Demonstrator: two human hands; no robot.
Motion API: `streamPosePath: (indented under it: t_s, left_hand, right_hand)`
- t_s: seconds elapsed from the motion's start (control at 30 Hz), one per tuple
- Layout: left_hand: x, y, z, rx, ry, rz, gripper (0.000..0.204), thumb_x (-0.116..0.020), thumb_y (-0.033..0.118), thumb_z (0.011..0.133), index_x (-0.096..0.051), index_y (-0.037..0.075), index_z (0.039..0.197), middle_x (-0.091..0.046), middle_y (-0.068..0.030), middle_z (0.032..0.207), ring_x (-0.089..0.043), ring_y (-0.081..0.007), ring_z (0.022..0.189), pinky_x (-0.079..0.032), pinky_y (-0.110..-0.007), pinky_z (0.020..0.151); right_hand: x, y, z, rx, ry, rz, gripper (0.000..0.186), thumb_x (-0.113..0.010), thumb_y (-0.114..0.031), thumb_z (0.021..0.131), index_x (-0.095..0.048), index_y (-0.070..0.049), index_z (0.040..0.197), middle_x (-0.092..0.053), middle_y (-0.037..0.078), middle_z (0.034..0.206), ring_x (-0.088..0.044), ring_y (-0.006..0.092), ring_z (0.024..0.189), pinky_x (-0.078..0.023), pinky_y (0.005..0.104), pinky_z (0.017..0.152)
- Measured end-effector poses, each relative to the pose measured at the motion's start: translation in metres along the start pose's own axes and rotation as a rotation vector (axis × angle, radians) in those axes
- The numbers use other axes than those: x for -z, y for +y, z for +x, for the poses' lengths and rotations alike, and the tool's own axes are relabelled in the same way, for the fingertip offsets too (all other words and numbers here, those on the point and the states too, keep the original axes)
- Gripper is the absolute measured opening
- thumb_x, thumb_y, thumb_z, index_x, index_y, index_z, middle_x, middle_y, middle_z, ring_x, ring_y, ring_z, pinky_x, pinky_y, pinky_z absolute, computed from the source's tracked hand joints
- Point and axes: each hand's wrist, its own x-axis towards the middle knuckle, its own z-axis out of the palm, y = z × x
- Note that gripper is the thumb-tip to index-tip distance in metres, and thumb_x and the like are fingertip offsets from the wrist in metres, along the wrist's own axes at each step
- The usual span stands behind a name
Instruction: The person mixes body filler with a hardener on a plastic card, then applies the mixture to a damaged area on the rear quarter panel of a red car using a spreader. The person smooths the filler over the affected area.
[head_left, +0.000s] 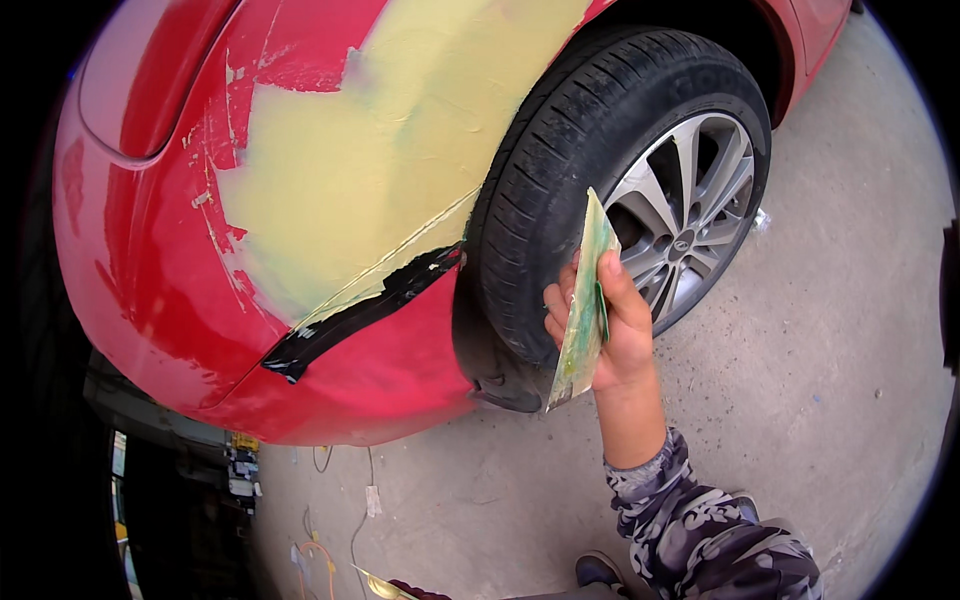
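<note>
My right hand (622, 325) is raised in front of the tyre, closed round a flat putty spreader (578, 325). The spreader is tilted almost edge-on, its face smeared pale yellow and green. My thumb presses on one side, next to a small green piece, and my fingers are behind it. To its left is a red car body panel (420, 350) with a broad layer of pale yellow putty (330, 190). Black tape (350, 320) runs along the putty's lower edge. My left hand does not show; a putty-smeared corner of something (383, 586) enters at the bottom edge.
A black tyre (540, 170) with a silver alloy wheel (690, 230) stands close behind my right hand. Cables (360, 530) lie on the grey concrete floor (800, 400) at lower left. One of my shoes (597, 570) shows at the bottom.
</note>
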Motion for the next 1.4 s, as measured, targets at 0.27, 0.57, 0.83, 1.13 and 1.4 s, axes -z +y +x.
streamPosePath:
  t_s: [0.27, 0.57, 0.83, 1.13, 1.4]
  left_hand:
    - [-0.003, -0.002, 0.0, -0.011, 0.002, -0.008, 0.025, -0.054, 0.005, 0.092, -0.055, 0.003, 0.117, -0.065, -0.006, 0.094, -0.059, -0.0152, 0.078, -0.049, -0.031, 0.073]
    - [-0.001, -0.001, 0.002, 0.019, -0.112, -0.091, 0.029, -0.053, 0.004, 0.091, -0.053, 0.003, 0.121, -0.065, -0.0085, 0.101, -0.06, -0.0167, 0.081, -0.049, -0.032, 0.076]
    - [-0.008, 0.0, -0.001, 0.033, -0.08, -0.098, 0.029, -0.053, 0.004, 0.091, -0.054, 0.004, 0.12, -0.065, -0.0067, 0.102, -0.06, -0.0158, 0.084, -0.05, -0.032, 0.082]
    - [0.008, -0.001, 0.003, 0.054, -0.048, -0.032, 0.025, -0.054, 0.007, 0.092, -0.056, 0.004, 0.117, -0.065, -0.0069, 0.097, -0.058, -0.0152, 0.079, -0.048, -0.03, 0.075]
    - [0.008, -0.009, 0.004, 0.004, 0.07, 0.072, 0.025, -0.055, 0.009, 0.091, -0.058, 0.005, 0.116, -0.065, -0.0068, 0.101, -0.06, -0.0166, 0.089, -0.048, -0.03, 0.076]
  right_hand:
    - [0.0, -0.002, 0.001, -0.015, -0.023, 0.008, 0.029, -0.05, -0.036, 0.096, -0.055, -0.008, 0.1, -0.053, 0.005, 0.073, -0.041, 0.0128, 0.055, -0.034, 0.0253, 0.043]
    - [-0.003, 0.005, 0.001, -0.107, 0.021, 0.05, 0.029, -0.053, -0.035, 0.094, -0.056, -0.008, 0.1, -0.055, 0.006, 0.075, -0.047, 0.0161, 0.06, -0.039, 0.0285, 0.049]
    - [0.014, 0.005, -0.007, -0.17, -0.231, -0.987, 0.023, -0.069, -0.021, 0.084, -0.066, 0.0, 0.092, -0.065, 0.003, 0.081, -0.059, 0.0105, 0.074, -0.047, 0.0263, 0.066]
    - [-0.034, 0.014, 0.006, 0.324, 0.208, -0.085, 0.029, -0.065, -0.008, 0.086, -0.056, 0.0, 0.112, -0.062, 0.006, 0.102, -0.061, 0.0132, 0.09, -0.05, 0.0277, 0.078]
    - [-0.061, 0.056, 0.014, 0.436, 0.325, -0.087, 0.027, -0.063, -0.014, 0.09, -0.054, 0.001, 0.11, -0.06, 0.006, 0.103, -0.056, 0.0121, 0.093, -0.044, 0.0272, 0.083]
